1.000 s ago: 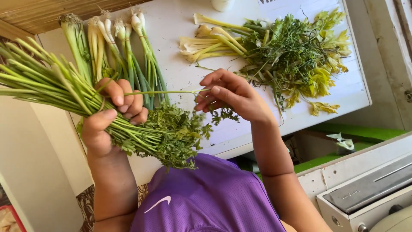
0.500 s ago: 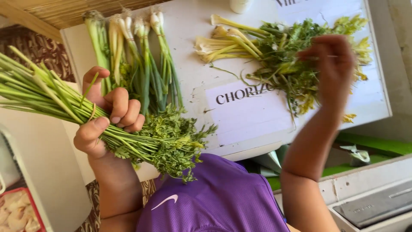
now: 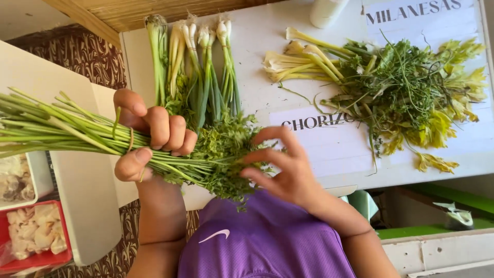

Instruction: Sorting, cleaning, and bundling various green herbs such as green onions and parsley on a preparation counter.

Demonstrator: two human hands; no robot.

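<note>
My left hand (image 3: pixel 154 139) is shut around a thick bunch of leafy green herbs (image 3: pixel 62 131). The long stems run out to the left and the leafy tops (image 3: pixel 226 154) point right. My right hand (image 3: pixel 288 170) is at the leafy end with its fingers spread, the fingertips touching the leaves and gripping nothing that I can see. Both hands hover over the near edge of a white table (image 3: pixel 257 46), above my purple shirt.
Several spring onions (image 3: pixel 195 67) lie side by side on the table behind the bunch. A heap of cut stalks and yellowing leaves (image 3: pixel 406 92) lies at the right, over paper labels (image 3: pixel 339 149). A white bottle (image 3: pixel 327 10) stands at the back. A red tray of pale food (image 3: pixel 31 231) sits at the left.
My right hand has come back from the heap of trimmings at the right to the leafy end of the bunch. My left hand still grips the stems.
</note>
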